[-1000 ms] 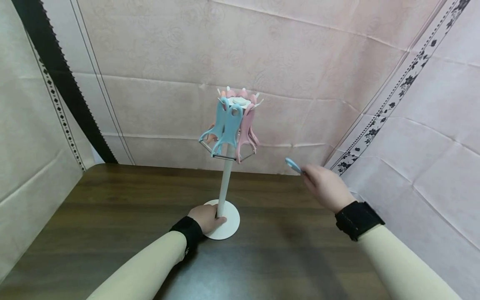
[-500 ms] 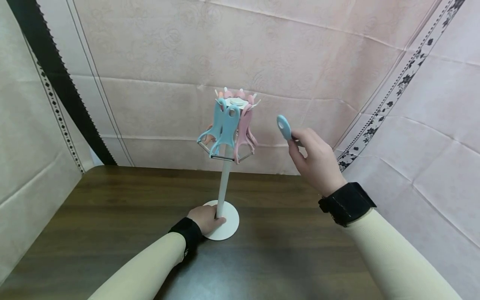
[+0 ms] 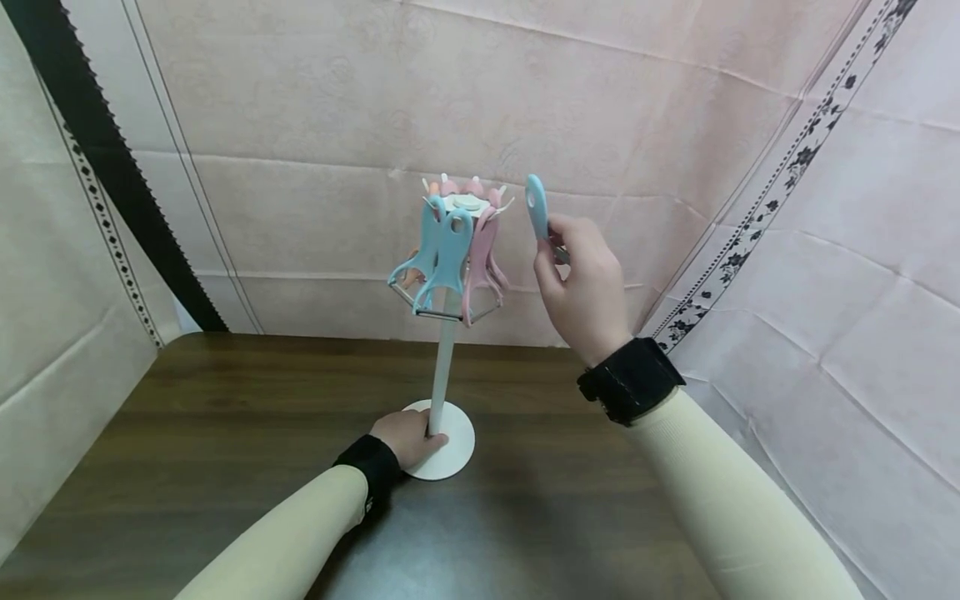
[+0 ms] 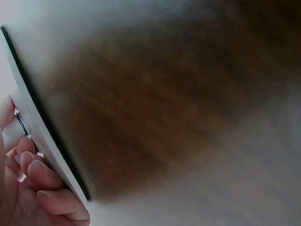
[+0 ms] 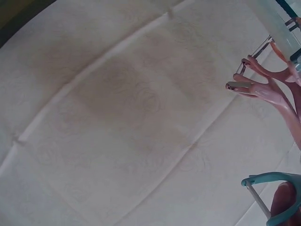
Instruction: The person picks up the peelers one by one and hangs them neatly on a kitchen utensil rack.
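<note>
A white stand point(image 3: 443, 350) with a round base point(image 3: 459, 442) rises from the wooden table. Blue peelers point(image 3: 453, 258) and pink peelers point(image 3: 482, 258) hang from hooks around its top, with an orange one partly hidden behind. My left hand point(image 3: 405, 437) grips the bottom of the pole, thumb over the base; its curled fingers point(image 4: 42, 174) show at the base's edge in the left wrist view. Raised to the right of the hooks, my right hand point(image 3: 585, 283) pinches a blue peeler point(image 3: 536, 204) near its head, handle up. The right wrist view shows that peeler's blade frame point(image 5: 270, 179) around a fingertip.
The brown wooden table point(image 3: 247, 433) spreads beneath both arms. A pale patterned cloth point(image 3: 315, 217) hangs behind the stand, and another cloth point(image 3: 847, 350) with a floral border slopes along the right. A black strip point(image 3: 112, 158) runs down at the left.
My right hand has moved left and up toward the top of the stand, turning the blue peeler's handle from slanted to nearly upright. The left hand keeps its grip on the pole.
</note>
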